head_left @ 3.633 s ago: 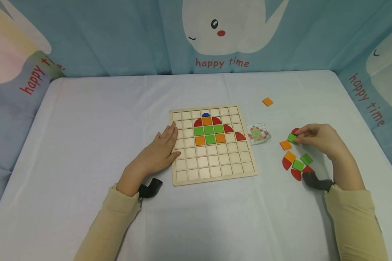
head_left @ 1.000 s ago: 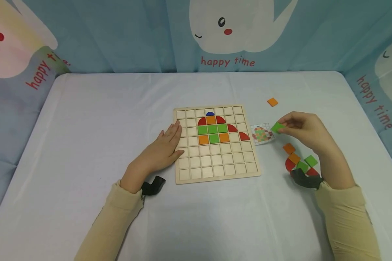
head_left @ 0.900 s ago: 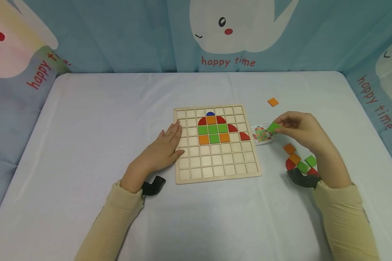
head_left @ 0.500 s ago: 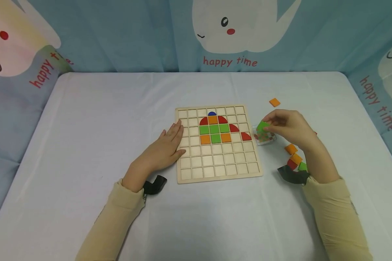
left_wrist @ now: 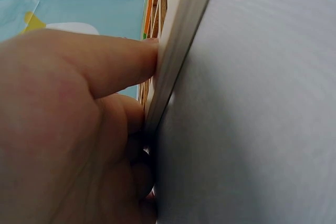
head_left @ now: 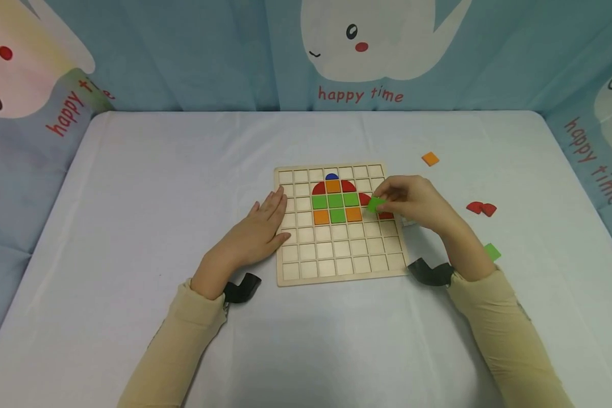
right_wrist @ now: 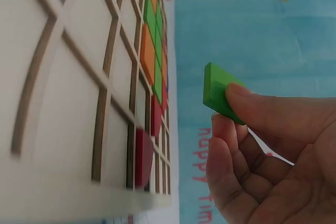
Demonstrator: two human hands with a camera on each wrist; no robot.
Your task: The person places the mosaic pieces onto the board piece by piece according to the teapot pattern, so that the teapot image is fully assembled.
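Note:
A wooden grid board (head_left: 316,269) lies on the white table, with green and orange square tiles, red quarter-round tiles and a blue half-round tile set in its upper cells. My left hand (head_left: 250,235) rests on the board's left edge, fingers straight; in the left wrist view the thumb (left_wrist: 123,61) touches the rim. Between thumb and fingers my right hand (head_left: 413,203) pinches a green square tile (right_wrist: 223,90), held above the board's right part near two red tiles. The right wrist view shows the tile raised off the grid. A picture card (head_left: 408,222) is mostly hidden beneath the right hand.
Two red tiles (head_left: 481,208) lie on the table to the right. A green tile (head_left: 492,251) shows beside the right forearm, which hides other loose pieces. An orange tile (head_left: 430,158) lies beyond the board's upper right corner. A blue printed curtain (head_left: 224,56) stands behind the table.
My right hand picked up the green tile from the loose pieces on the right and carried it left, past the card, to over the board. The left hand has stayed at the board's edge.

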